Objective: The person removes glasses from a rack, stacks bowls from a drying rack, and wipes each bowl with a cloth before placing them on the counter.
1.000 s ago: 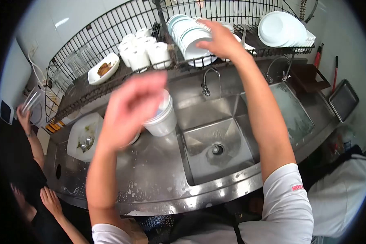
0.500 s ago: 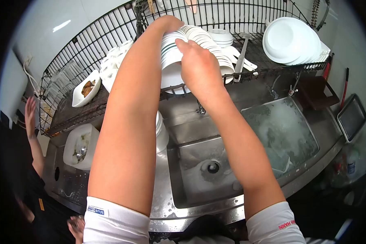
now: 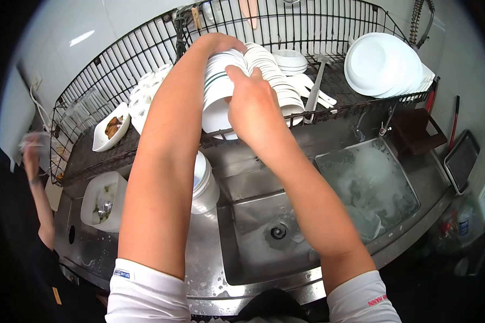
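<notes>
A row of nested white bowls point(image 3: 215, 110) lies on its side in the black wire rack, one bowl carrying a green band. My left hand point(image 3: 226, 43) reaches over to the far end of this row, its fingers curled down and partly hidden behind the bowls. At the near end, my right hand point(image 3: 256, 105) grips the front bowls, its lower fingers out of sight at the bowl's mouth. Close against the right hand stands a second row of nested white dishes point(image 3: 277, 81). A long metal utensil point(image 3: 316, 89) and white spoons point(image 3: 323, 97) lie just right of it.
The wire rack point(image 3: 140, 48) runs above a metal sink point(image 3: 253, 237) and a water-filled basin point(image 3: 372, 183). White plates point(image 3: 385, 64) lean at right. A white bucket point(image 3: 203, 188) and a plastic tub point(image 3: 94, 202) stand below. Another person's blurred hand point(image 3: 31, 156) is raised at left.
The view has shifted slightly, showing more of the white bucket. Both my hands remain on the bowls. The other person's raised hand now has a blurred clear item at it; their lower hand has left view.
</notes>
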Action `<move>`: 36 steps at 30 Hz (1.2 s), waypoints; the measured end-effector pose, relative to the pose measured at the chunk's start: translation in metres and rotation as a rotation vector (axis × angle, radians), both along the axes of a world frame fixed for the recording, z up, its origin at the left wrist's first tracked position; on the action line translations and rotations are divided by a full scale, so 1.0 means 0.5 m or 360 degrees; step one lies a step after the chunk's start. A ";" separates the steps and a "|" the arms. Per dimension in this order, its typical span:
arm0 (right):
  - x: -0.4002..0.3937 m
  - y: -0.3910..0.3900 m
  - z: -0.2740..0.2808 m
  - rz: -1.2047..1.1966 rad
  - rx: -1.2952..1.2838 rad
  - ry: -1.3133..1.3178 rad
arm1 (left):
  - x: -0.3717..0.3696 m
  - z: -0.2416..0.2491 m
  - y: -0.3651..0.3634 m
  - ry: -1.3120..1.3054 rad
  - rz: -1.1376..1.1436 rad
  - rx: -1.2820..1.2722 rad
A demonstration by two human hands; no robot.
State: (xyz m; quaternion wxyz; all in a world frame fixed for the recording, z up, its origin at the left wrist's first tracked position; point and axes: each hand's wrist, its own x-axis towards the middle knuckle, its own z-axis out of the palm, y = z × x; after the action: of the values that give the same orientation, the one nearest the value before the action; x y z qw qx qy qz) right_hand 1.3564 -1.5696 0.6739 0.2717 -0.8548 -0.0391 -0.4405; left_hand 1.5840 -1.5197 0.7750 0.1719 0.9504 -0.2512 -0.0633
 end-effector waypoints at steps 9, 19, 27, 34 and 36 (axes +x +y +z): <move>-0.011 -0.035 0.015 0.0164 -0.0058 0.0242 | -0.032 -0.003 0.014 0.0384 0.0195 -0.0440; -0.006 -0.002 -0.004 0.0015 0.0290 0.0070 | 0.056 -0.041 0.031 0.0533 0.0229 -0.0698; 0.006 -0.031 -0.008 0.0014 0.0198 0.0005 | 0.046 -0.038 0.020 0.0528 0.0175 -0.0856; 0.013 -0.079 -0.010 0.0077 0.0217 -0.0152 | -0.038 -0.042 0.024 0.0710 0.0237 -0.0950; 0.004 -0.098 0.005 0.0064 0.0146 -0.0057 | -0.082 -0.041 0.024 0.0416 0.0500 -0.0877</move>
State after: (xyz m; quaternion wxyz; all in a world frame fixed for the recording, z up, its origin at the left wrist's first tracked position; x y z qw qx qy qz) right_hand 1.3583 -1.6187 0.6765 0.3188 -0.8324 -0.0408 -0.4515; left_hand 1.5432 -1.5077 0.7544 0.4605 0.8792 -0.0854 -0.0871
